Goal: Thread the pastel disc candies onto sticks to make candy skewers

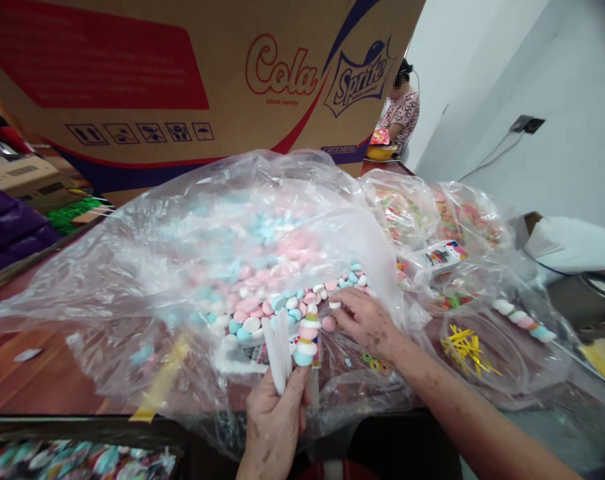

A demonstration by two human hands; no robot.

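A big clear plastic bag (pixel 147 267) full of pink, white and blue round candies (pixel 262 313) lies open in front of me. My left hand (pixel 275 420) is closed around a bundle of white sticks (pixel 278 350) and one stick threaded with stacked candies (pixel 307 337), held upright at the bag's mouth. My right hand (pixel 365 323) reaches into the bag's mouth from the right and pinches a pink candy (pixel 328 324) between its fingertips.
A large Cola/Sprite carton (pixel 182 80) stands behind the bag. To the right lie bags of coloured ring candies (pixel 407 210), a finished candy stick (pixel 525 321), yellow twist ties (pixel 465 347) and a white box (pixel 572 243). A person sits at the far end (pixel 401 113).
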